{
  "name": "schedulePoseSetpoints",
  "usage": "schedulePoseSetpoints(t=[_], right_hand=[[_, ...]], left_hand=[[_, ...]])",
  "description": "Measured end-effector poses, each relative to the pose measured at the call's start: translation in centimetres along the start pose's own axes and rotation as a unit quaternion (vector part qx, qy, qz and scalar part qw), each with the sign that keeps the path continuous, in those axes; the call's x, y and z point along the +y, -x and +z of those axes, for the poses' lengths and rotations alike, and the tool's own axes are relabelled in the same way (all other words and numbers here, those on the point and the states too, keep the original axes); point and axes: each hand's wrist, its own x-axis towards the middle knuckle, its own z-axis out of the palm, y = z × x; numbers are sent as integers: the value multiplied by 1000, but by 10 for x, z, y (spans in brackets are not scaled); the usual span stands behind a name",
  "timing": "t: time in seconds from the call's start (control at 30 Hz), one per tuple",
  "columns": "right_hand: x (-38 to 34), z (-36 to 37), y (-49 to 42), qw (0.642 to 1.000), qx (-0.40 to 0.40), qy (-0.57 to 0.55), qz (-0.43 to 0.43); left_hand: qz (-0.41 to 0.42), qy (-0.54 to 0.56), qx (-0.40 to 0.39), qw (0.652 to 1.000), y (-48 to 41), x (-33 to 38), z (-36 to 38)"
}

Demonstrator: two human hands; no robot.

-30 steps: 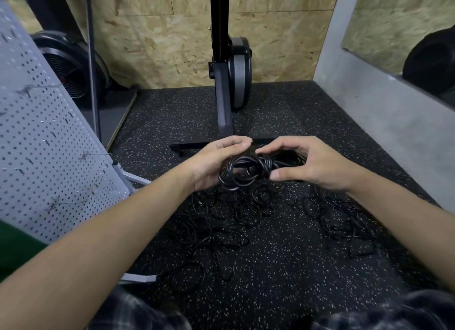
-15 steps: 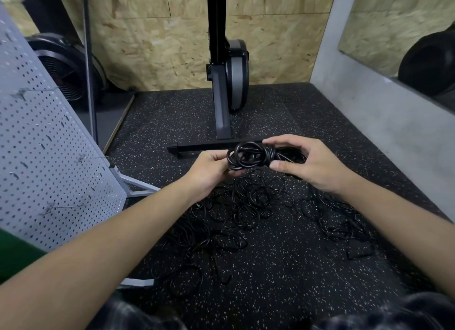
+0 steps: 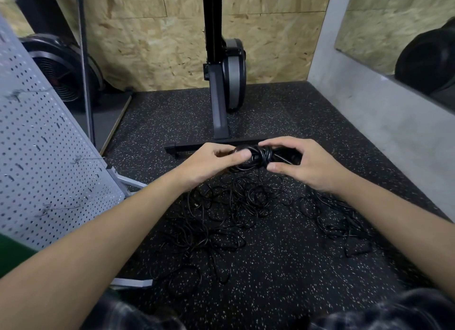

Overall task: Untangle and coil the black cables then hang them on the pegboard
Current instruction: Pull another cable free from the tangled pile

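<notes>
A coiled black cable [image 3: 261, 156], wrapped round its middle, is held above the floor between both hands. My left hand [image 3: 209, 162] grips its left loop, thumb on top. My right hand [image 3: 307, 165] grips the right end, fingers curled over it and thumb beneath. Below them a tangle of thin black cables [image 3: 234, 206] sprawls over the speckled black floor. The grey pegboard [image 3: 44, 157] leans at the left, with a few wire hooks on it.
A black machine with an upright post, flywheel and floor crossbar [image 3: 221, 123] stands just behind my hands. A fan [image 3: 61, 71] sits behind the pegboard. A grey concrete wall [image 3: 381, 123] closes the right side. The pegboard's metal foot [image 3: 130, 283] lies at lower left.
The coil has been raised slightly and my left hand has closed over its left loop, covering most of it. My right hand keeps its hold on the right end.
</notes>
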Motion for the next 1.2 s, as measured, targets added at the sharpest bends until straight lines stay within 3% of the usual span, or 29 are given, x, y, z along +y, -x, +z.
schedulePoseSetpoints(t=[0.2, 0.6, 0.77, 0.9, 1.2], right_hand=[[-2, 5, 1, 1000, -6, 24, 10], [3, -2, 1, 999, 0, 43, 27], [-9, 3, 2, 998, -12, 36, 55], [-13, 9, 2, 995, 50, 22, 79], [-8, 13, -2, 989, 82, 11, 124]], left_hand=[[1, -89, 76, 993, -3, -1, 5], [-64, 98, 110, 987, -9, 5, 10], [-109, 155, 179, 965, -12, 7, 14], [-101, 164, 161, 968, -10, 16, 23], [-130, 255, 124, 950, -13, 14, 30]])
